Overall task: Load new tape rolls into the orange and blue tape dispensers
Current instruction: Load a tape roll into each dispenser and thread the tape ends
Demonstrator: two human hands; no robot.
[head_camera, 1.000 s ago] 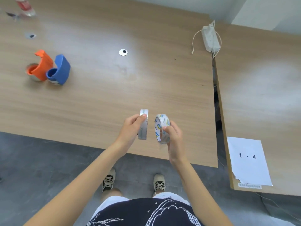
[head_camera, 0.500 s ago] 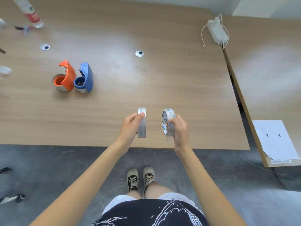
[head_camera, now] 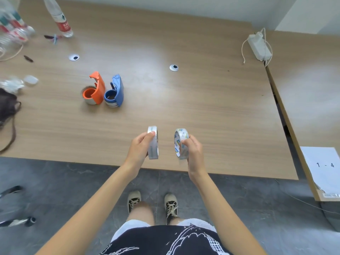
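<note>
Change: the two rolls had drawn further apart than a moment before.
Left hand: fingers clamped a tape roll, upright, above the table's near edge.
Right hand: fingers gripped a labelled roll.
Dispensers: orange dispenser and blue dispenser stood touching, well apart from both hands.

Orange dispenser, blue dispenser, wood-grain table.
</note>
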